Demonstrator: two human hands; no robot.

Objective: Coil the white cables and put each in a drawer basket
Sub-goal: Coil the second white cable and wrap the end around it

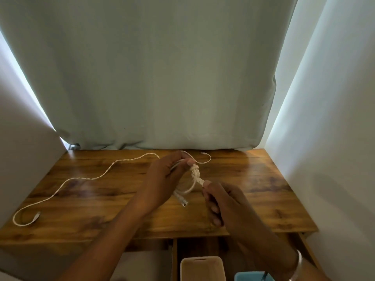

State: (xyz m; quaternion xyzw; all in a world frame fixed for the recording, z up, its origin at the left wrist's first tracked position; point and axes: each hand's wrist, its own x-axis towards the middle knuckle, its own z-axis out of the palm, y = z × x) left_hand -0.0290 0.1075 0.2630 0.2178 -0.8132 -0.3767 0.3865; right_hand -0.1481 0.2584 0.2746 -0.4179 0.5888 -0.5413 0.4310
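- The left hand [162, 175] is raised over the middle of the wooden desk [253, 179], its fingers [183, 162] curled round the top of a coiled white cable [193, 179]; how many loops it holds is hidden behind the palm.
- The right hand [221, 201] pinches the cable's braided tail just below the wrapped knot, its other fingers curled in toward the palm.
- The coil hangs between the two hands as a small loop, with a connector end [183, 203] dangling under it; the plug type is too blurred to tell.
- A second white cable [91, 178] lies loose on the desk in a long wavy line, twisted in texture, from the far edge to the near-left corner, where it bends back to a flat plug [37, 216].
- Another thin white lead [206, 158] curves behind the left hand; whether it belongs to the held cable cannot be told.
- The desk top is glossy, dark-grained wood.
- Below its front edge a cream basket [203, 267] and a blue basket [249, 276] are cut off by the frame.
- A metal bangle [297, 266] circles the right wrist.
- A pale green curtain [162, 78] hangs behind.
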